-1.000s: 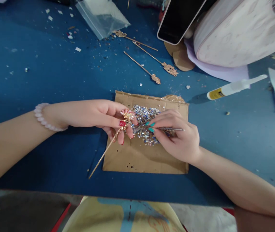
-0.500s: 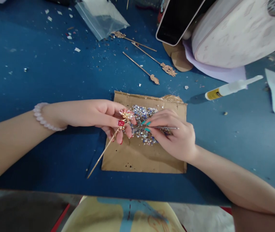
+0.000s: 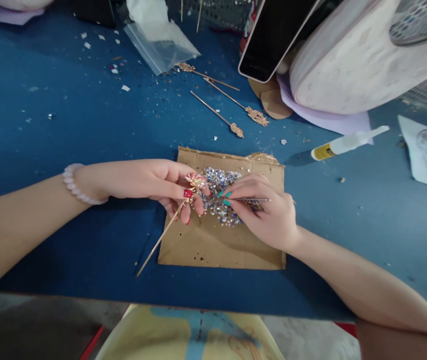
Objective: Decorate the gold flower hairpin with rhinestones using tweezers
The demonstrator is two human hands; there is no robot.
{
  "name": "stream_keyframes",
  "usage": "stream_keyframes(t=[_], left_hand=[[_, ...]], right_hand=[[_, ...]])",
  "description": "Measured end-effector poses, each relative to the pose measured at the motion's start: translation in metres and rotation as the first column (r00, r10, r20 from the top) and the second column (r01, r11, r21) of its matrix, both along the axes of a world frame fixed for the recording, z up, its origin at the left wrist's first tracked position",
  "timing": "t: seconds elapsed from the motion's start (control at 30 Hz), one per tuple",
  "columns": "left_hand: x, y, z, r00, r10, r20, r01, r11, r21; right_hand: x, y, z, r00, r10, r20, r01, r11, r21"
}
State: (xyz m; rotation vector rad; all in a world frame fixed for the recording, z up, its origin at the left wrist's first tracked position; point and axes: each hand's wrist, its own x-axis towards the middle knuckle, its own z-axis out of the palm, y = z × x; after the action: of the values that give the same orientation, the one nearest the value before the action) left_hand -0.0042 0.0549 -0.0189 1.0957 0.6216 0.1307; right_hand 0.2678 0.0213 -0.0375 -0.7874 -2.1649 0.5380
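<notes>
Blue tabletop [image 3: 66, 130] carried all items and was littered with small white and glittering scraps. At far left, the forearm entered the view with a pale bead bracelet [image 3: 73, 184] on the wrist. The left hand [image 3: 149, 180] lay over the left edge of a brown cardboard sheet [image 3: 213, 245], thumb and fingers closed on a gold hairpin [image 3: 171, 220]. The pin's flower-shaped head sat at the fingertips, just beside a pile of rhinestones [image 3: 221, 197]; its long stem ran down and left, ending past the cardboard over the tabletop. The rhinestones lay heaped on the upper middle of the cardboard, between the two hands. The right hand [image 3: 269, 212] rested on the pile's right side, fingers pinched on a thin metal pick [image 3: 253, 200] held nearly level, its tip pointing left toward the hairpin head.

Behind the cardboard, a clear plastic bag [image 3: 160, 42] lay at upper centre. Three spare gold hairpins [image 3: 221, 102] lay side by side to its right. Farther right, a dark-screened phone [image 3: 269, 40] leaned against a pale rounded case [image 3: 352, 65]. A glue tube [image 3: 344, 143] lay on the tabletop, right of the cardboard.
</notes>
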Motion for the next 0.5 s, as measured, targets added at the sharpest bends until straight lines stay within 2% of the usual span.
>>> stream_keyframes(t=[0.5], left_hand=[[-0.0002, -0.0008, -0.0027, 0.999, 0.001, 0.041, 0.0, 1.0, -0.018]], right_hand=[[-0.0001, 0.0005, -0.003, 1.0, -0.012, -0.011, 0.012, 1.0, 0.009]])
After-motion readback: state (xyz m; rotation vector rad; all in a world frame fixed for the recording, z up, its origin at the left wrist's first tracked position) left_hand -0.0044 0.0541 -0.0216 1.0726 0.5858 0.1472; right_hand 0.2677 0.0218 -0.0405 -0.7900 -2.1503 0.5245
